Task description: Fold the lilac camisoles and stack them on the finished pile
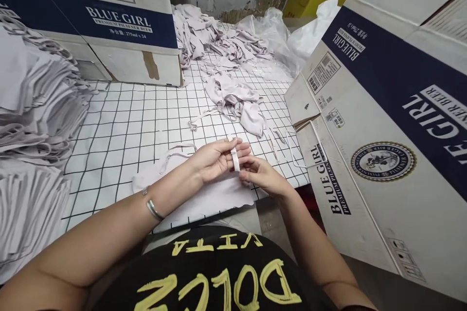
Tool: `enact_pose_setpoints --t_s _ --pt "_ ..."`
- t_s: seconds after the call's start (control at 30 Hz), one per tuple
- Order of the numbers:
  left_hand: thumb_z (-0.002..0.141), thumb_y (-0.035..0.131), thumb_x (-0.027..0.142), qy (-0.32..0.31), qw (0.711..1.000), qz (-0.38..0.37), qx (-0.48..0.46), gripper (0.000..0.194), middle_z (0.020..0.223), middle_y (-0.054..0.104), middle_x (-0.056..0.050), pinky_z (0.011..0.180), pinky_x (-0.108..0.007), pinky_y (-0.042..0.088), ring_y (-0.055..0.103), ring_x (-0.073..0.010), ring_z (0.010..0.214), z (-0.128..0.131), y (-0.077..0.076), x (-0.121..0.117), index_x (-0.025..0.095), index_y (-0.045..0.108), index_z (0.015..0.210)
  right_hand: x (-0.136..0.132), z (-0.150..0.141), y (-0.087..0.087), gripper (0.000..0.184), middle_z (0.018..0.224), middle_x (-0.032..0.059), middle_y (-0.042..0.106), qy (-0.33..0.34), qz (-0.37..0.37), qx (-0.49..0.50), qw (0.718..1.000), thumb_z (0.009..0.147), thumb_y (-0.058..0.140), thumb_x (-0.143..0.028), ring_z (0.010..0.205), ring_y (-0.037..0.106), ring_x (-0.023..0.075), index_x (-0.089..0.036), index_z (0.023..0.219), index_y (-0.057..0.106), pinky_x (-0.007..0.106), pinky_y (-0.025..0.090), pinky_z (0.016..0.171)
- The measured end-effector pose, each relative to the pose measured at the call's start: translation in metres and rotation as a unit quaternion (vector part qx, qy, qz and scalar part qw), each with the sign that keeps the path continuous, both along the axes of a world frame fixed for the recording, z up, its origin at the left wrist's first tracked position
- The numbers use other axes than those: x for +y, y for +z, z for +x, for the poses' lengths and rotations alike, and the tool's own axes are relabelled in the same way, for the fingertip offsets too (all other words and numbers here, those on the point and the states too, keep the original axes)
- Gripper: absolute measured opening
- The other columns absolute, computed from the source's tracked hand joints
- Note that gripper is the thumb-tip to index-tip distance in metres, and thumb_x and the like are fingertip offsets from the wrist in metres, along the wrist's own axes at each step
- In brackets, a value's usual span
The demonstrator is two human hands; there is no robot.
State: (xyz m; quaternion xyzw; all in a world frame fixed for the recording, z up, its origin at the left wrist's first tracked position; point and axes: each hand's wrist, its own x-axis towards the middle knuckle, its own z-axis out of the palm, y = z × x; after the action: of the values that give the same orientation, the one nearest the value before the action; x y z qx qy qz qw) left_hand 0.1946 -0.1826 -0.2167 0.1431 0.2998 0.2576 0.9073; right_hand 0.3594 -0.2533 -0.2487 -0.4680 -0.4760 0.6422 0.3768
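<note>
A narrow pale strap (235, 160) with a small slider near its upper end runs between my two hands. My left hand (219, 159) pinches its upper part between thumb and fingers, palm turned up. My right hand (263, 175) closes on the strap's lower end with thumb and fingertips. Under both hands lies a pale pinkish garment (211, 199), spread flat at the table's near edge. Another of its straps (175, 150) loops out to the left, behind my left wrist.
Stacks of folded pale garments (32, 102) rise at left. A carton (134, 58) stands behind them; a larger carton (365, 107) leans at right. Loose garments (233, 92) and clear plastic bags (273, 34) lie at the back of the checked table (124, 131).
</note>
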Motion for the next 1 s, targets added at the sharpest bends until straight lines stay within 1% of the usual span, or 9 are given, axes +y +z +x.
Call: enact_pose_setpoints --t_s 0.17,0.27,0.33,0.4,0.47,0.53,0.73,0.87,1.0 --pt "0.091 0.049 0.006 0.018 0.997 0.043 0.055 0.010 0.094 0.069 -0.011 0.087 -0.031 0.055 0.068 -0.0152 0.086 0.008 0.005 0.012 0.011 0.058 0.089 0.007 -0.002 0.004 0.025 0.071 0.0011 0.063 0.001 0.017 -0.080 0.997 0.077 0.073 -0.042 0.066 0.053 0.0127 -0.017 0.079 0.073 0.029 0.042 0.063" --pt "0.091 0.052 0.015 -0.045 0.973 0.170 0.151 0.009 0.091 0.068 -0.010 0.088 -0.036 0.052 0.066 -0.0167 0.086 -0.003 0.004 0.022 0.013 0.060 0.087 0.013 0.000 0.005 0.024 0.085 0.0040 0.070 0.012 0.042 -0.088 0.995 0.077 0.073 -0.042 0.082 0.060 0.0176 -0.020 0.085 0.077 0.033 0.046 0.076" --pt "0.089 0.056 0.029 -0.122 0.887 0.338 0.288 0.017 0.088 0.068 -0.010 0.088 -0.042 0.048 0.063 -0.0214 0.087 -0.018 0.001 0.023 0.014 0.063 0.083 0.018 0.003 0.005 0.024 0.089 0.0046 0.072 -0.021 0.039 -0.081 0.996 0.074 0.075 -0.039 0.084 0.060 0.0179 -0.022 0.090 0.077 0.035 0.046 0.077" --pt "0.083 0.063 0.040 -0.169 0.724 0.508 0.435 0.025 0.088 0.067 -0.010 0.090 -0.049 0.040 0.058 -0.0273 0.093 -0.036 -0.006 0.017 0.016 0.064 0.078 0.022 0.006 0.005 0.024 0.081 0.0039 0.071 -0.075 0.035 -0.071 0.994 0.070 0.079 -0.037 0.075 0.059 0.0156 -0.022 0.089 0.078 0.032 0.047 0.071" --pt "0.078 0.068 0.044 -0.181 0.567 0.604 0.529 0.027 0.090 0.065 -0.009 0.092 -0.052 0.032 0.053 -0.0313 0.099 -0.051 -0.017 0.004 0.017 0.065 0.079 0.027 0.007 0.005 0.025 0.076 0.0033 0.070 -0.100 0.027 -0.052 0.993 0.069 0.079 -0.036 0.067 0.056 0.0128 -0.020 0.089 0.077 0.029 0.045 0.065" --pt "0.078 0.068 0.043 -0.174 0.500 0.631 0.567 0.026 0.094 0.064 -0.008 0.090 -0.050 0.029 0.050 -0.0317 0.102 -0.058 -0.027 -0.011 0.019 0.065 0.086 0.030 0.005 0.004 0.026 0.078 0.0041 0.070 -0.080 -0.005 -0.015 0.997 0.074 0.076 -0.038 0.065 0.053 0.0109 -0.019 0.093 0.077 0.026 0.043 0.061" --pt "0.090 0.055 0.031 0.009 0.594 0.602 0.533 0.013 0.097 0.064 -0.001 0.090 -0.040 0.026 0.054 -0.0210 0.100 -0.047 -0.020 -0.026 0.024 0.066 0.093 0.036 -0.019 -0.002 0.024 0.081 0.0033 0.066 -0.082 -0.096 0.119 0.985 0.076 0.075 -0.035 0.062 0.048 0.0074 -0.018 0.092 0.076 0.022 0.039 0.056" --pt "0.090 0.054 0.023 0.050 0.577 0.628 0.519 0.013 0.097 0.065 -0.001 0.089 -0.038 0.026 0.055 -0.0189 0.099 -0.049 -0.009 -0.017 0.024 0.066 0.094 0.038 -0.030 -0.002 0.019 0.073 0.0008 0.064 -0.135 -0.091 0.101 0.982 0.067 0.082 -0.031 0.059 0.046 0.0068 -0.018 0.078 0.074 0.021 0.035 0.051" --pt "0.088 0.057 0.033 -0.066 0.524 0.632 0.567 0.015 0.101 0.065 -0.004 0.085 -0.041 0.026 0.051 -0.0253 0.102 -0.066 -0.024 -0.014 0.022 0.064 0.096 0.039 -0.026 -0.003 0.026 0.072 0.0017 0.067 -0.177 -0.045 0.010 0.983 0.062 0.084 -0.034 0.056 0.050 0.0082 -0.017 0.077 0.071 0.023 0.036 0.049"
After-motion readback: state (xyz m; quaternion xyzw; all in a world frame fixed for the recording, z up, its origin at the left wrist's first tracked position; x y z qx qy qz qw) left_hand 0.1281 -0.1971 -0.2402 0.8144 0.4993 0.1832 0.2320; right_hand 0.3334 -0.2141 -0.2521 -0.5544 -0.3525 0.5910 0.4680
